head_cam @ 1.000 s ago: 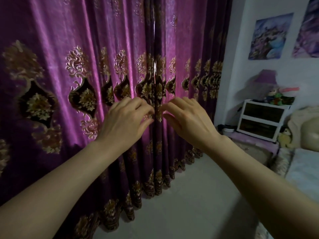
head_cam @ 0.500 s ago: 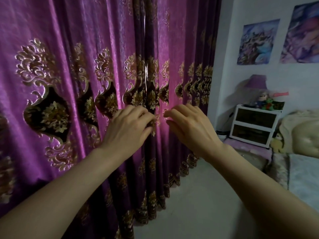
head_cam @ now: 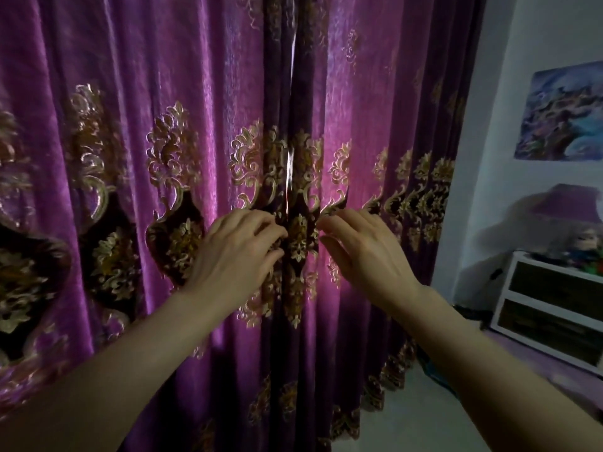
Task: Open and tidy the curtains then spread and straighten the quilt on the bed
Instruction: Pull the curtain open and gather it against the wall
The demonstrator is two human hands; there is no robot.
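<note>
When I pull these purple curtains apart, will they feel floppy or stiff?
Probably floppy: the purple curtains hang in deep, soft folds. Likely fairly heavy, given the thick, embroidered, floor-length fabric. The sheen suggests a smooth surface, so the left hand and right hand may slip.

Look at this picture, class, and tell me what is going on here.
A person stands close to a pair of closed purple curtains with gold embroidery. The left hand and right hand are at the middle, either side of the thin slit of daylight where the two panels meet, fingers curled onto the fabric edges. The curtains are not yet parted. A white bedside cabinet stands against the wall to the right.
</note>
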